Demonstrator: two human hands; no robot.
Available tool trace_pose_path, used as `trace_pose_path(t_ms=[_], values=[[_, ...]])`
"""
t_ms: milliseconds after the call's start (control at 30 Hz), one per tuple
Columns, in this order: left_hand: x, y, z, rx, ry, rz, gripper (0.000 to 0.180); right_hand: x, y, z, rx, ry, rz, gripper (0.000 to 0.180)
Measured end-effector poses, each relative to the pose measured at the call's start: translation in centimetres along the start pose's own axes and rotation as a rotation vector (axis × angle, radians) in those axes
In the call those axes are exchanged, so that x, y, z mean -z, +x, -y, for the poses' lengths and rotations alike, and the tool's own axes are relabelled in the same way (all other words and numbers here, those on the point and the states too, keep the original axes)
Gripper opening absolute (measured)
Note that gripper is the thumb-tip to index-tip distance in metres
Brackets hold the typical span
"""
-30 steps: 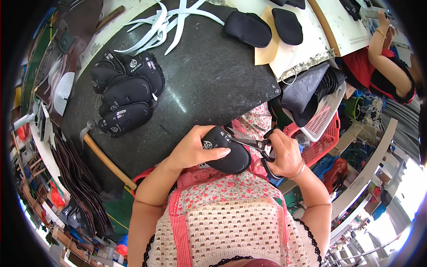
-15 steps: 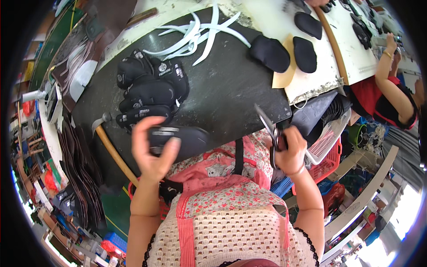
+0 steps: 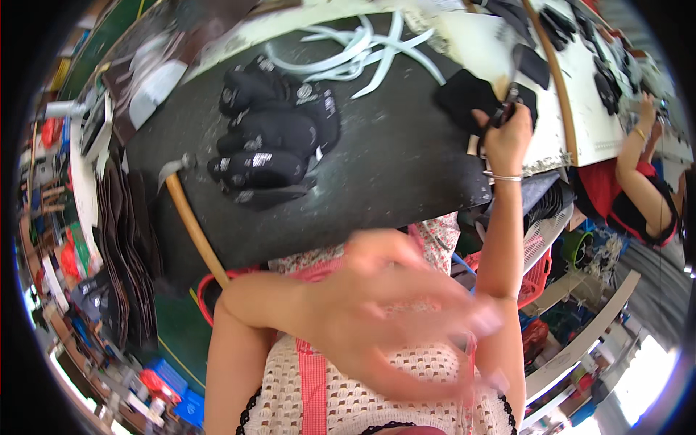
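The right hand gripped scissors over a black pad on the counter; the blurred left hand showed open fingers.

Bright daylight, heavy fisheye bend, one hand lost to motion blur.

Light is strong and even across the dark worktable, its surface showing a dull sheen rather than hard shadows — the lower right corner burns out to near white. The left hand, close to the lens, is smeared into a soft pink blur with no clear fingers. The right hand is fairly sharp. Straight edges curve toward the rim, where a black circular border cuts the picture off — detail there is squeezed and soft.
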State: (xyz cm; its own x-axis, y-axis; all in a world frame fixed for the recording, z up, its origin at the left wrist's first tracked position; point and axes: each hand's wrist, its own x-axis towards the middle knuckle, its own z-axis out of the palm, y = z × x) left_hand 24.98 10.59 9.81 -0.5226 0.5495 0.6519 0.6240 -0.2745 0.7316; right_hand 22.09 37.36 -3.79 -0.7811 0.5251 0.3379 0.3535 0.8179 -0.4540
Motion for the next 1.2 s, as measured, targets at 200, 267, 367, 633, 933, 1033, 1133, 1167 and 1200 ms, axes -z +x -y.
trace_pose_path(t_ms=[200,267,367,633,933,1033,1133,1167,1200], values=[[-6.9,2.1,1.5,-0.257,-0.043,-0.602,0.014,4.7,-2.4,2.6,-0.153,0.451,0.032,0.026],[-5.9,2.2,0.8,-0.250,-0.149,-0.598,0.017,6.2,-3.5,3.2,-0.246,0.624,0.041,0.025],[-4.4,1.9,-0.7,0.017,-0.151,-0.215,0.027,8.1,-5.4,4.5,-0.352,1.013,-0.018,0.016],[-3.4,-4.8,8.1,0.259,0.370,0.258,0.052,10.1,-9.4,7.6,-0.568,1.137,0.401,0.013],[-2.4,-5.2,9.2,0.980,-0.902,-0.245,0.017,8.3,-10.7,3.8,-0.295,1.269,0.728,0.045],[-2.5,-4.8,8.9,0.921,-0.948,-0.342,0.014,8.3,-12.0,2.5,-0.258,1.127,0.985,0.074],[-2.6,-5.0,9.1,0.913,-0.756,-0.215,0.016,8.2,-12.4,2.1,-0.062,1.009,0.972,0.076],[-2.8,-5.0,8.9,0.913,-0.751,-0.194,0.018,8.1,-12.6,2.0,-0.034,1.024,0.959,0.075],[-3.1,-5.0,8.8,0.913,-0.758,-0.188,0.018,8.2,-12.5,1.9,-0.040,1.020,0.954,0.075]])
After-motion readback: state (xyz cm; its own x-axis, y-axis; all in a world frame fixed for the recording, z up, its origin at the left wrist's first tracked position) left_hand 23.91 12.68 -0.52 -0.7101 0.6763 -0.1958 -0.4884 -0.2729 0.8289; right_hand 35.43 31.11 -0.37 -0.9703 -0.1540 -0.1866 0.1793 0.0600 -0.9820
